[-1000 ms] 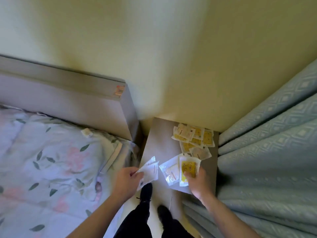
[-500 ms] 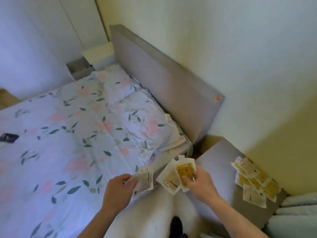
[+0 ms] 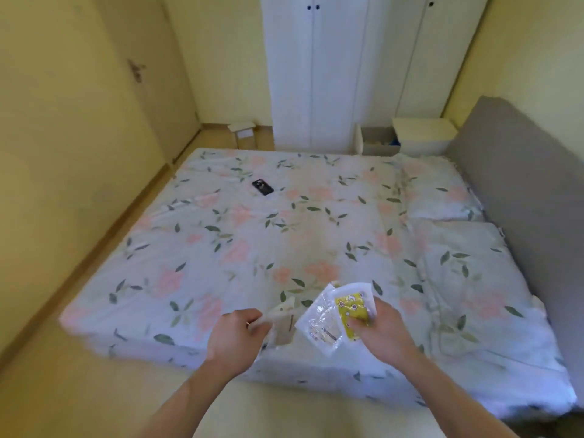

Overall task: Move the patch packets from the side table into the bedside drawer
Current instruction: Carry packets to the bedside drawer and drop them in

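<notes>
Above the near edge of the floral bed [image 3: 221, 248], the left hand [image 3: 235, 338] pinches pale patch packets [image 3: 281, 324] that stand roughly upright, long axis pointing away from the person. The right hand [image 3: 384, 331] grips a fanned set, a clear packet [image 3: 322, 324] left of a yellow packet [image 3: 350, 312], both tilted up and leftward. Far right, the open bedside drawer [image 3: 377, 143] sits beside the headboard [image 3: 518, 184].

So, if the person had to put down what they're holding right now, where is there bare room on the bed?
Most of the bed is bare: the wide stretch between the phone and the near edge, below both hands. The left hand and right hand each hold packets. It is crowded only by the headboard, where the pillows lie.
</notes>
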Tool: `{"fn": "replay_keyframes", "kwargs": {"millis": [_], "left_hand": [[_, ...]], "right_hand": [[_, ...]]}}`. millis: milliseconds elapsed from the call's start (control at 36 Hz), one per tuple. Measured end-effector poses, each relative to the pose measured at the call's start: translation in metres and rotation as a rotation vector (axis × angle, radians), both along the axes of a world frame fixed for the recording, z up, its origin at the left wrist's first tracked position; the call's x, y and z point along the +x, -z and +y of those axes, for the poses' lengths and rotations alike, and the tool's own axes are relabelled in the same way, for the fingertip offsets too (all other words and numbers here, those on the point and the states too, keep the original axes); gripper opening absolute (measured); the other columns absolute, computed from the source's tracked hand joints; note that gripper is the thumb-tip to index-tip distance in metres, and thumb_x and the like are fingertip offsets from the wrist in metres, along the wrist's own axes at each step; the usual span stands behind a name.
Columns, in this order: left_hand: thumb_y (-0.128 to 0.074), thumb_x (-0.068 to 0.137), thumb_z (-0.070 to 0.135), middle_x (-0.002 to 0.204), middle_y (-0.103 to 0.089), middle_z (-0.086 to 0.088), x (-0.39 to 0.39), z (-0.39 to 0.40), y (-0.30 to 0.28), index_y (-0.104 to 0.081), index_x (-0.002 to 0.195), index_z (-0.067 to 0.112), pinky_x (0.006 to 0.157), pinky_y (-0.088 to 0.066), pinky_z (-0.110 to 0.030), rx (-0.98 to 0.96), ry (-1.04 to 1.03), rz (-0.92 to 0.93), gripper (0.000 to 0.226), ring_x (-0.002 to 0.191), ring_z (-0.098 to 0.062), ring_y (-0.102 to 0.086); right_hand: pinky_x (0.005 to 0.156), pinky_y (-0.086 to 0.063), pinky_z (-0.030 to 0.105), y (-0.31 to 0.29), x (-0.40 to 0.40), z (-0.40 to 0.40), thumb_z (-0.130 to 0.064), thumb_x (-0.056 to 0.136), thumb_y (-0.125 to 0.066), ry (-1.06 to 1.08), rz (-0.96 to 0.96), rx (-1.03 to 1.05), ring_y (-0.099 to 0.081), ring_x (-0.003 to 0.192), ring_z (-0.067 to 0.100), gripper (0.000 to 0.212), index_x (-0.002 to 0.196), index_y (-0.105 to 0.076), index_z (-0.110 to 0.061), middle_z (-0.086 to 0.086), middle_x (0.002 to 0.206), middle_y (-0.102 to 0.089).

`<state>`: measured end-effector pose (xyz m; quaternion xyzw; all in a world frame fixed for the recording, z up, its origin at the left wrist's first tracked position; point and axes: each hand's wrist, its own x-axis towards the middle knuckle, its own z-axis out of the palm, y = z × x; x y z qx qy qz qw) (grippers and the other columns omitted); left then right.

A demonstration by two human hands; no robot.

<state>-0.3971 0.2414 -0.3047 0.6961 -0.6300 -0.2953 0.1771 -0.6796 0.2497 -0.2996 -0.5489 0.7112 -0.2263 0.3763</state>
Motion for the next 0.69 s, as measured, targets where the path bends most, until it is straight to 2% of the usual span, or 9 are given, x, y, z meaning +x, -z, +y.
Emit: {"fn": "replay_keyframes", "kwargs": {"millis": [111, 222, 333, 472, 556, 639, 694], "left_hand": [[-0.063, 0.087, 0.026, 0.051, -0.043, 0.006, 0.084, -0.009, -0.014, -0.042, 0.053, 0.023, 0.049, -0.024, -0.031, -0.032, -0.091, -0.005, 0.04, 0.048, -0.014, -0.03], [-0.064, 0.089, 0.03, 0.052, -0.046, 0.007, 0.156, -0.023, -0.021, -0.043, 0.055, 0.023, 0.047, -0.023, -0.028, -0.056, -0.208, 0.0, 0.04, 0.049, -0.015, -0.035], [-0.063, 0.089, 0.033, 0.051, -0.046, 0.007, 0.222, -0.043, -0.025, -0.047, 0.057, 0.026, 0.047, -0.026, -0.029, -0.061, -0.285, 0.001, 0.036, 0.047, -0.013, -0.036], [-0.063, 0.092, 0.031, 0.051, -0.047, 0.009, 0.304, -0.081, -0.029, -0.042, 0.056, 0.019, 0.049, -0.026, -0.03, -0.051, -0.331, -0.006, 0.043, 0.048, -0.014, -0.036], [-0.064, 0.093, 0.03, 0.051, -0.05, 0.012, 0.36, -0.109, -0.034, -0.048, 0.054, 0.024, 0.048, -0.027, -0.029, -0.063, -0.377, -0.004, 0.042, 0.047, -0.013, -0.039], [-0.065, 0.092, 0.028, 0.048, -0.049, 0.012, 0.415, -0.13, -0.042, -0.049, 0.053, 0.026, 0.044, -0.026, -0.021, -0.066, -0.433, -0.006, 0.043, 0.046, -0.011, -0.041], [-0.066, 0.092, 0.029, 0.047, -0.048, 0.011, 0.453, -0.141, -0.047, -0.048, 0.055, 0.024, 0.043, -0.027, -0.021, -0.078, -0.474, -0.023, 0.042, 0.045, -0.012, -0.039]], "right_hand": [[0.062, -0.053, 0.029, -0.013, 0.08, -0.037, -0.019, 0.082, -0.069, -0.085, -0.037, -0.023, -0.069, 0.073, 0.012, 0.017, 0.094, -0.067, -0.031, -0.008, 0.081, -0.072], [0.062, -0.049, 0.021, -0.026, 0.154, -0.078, -0.019, 0.083, -0.069, -0.213, -0.031, -0.05, -0.066, 0.077, 0.003, 0.017, 0.092, -0.065, -0.034, -0.011, 0.084, -0.072], [0.058, -0.047, 0.021, -0.029, 0.224, -0.124, -0.021, 0.083, -0.068, -0.322, -0.005, -0.041, -0.065, 0.073, 0.006, 0.013, 0.087, -0.063, -0.033, -0.008, 0.078, -0.07], [0.058, -0.045, 0.02, -0.017, 0.313, -0.189, -0.028, 0.082, -0.068, -0.414, -0.011, -0.035, -0.065, 0.071, 0.005, 0.011, 0.09, -0.063, -0.032, -0.009, 0.082, -0.07], [0.059, -0.047, 0.023, -0.01, 0.371, -0.228, -0.03, 0.082, -0.069, -0.452, -0.019, -0.033, -0.066, 0.072, 0.009, 0.014, 0.095, -0.065, -0.028, -0.006, 0.082, -0.07], [0.055, -0.047, 0.027, -0.011, 0.431, -0.262, -0.029, 0.081, -0.067, -0.513, -0.005, -0.039, -0.064, 0.064, 0.017, 0.008, 0.086, -0.063, -0.023, -0.001, 0.072, -0.068], [0.052, -0.042, 0.024, -0.014, 0.474, -0.285, -0.027, 0.082, -0.068, -0.546, -0.014, -0.046, -0.056, 0.055, 0.011, 0.012, 0.076, -0.059, -0.023, -0.004, 0.063, -0.063]]}}
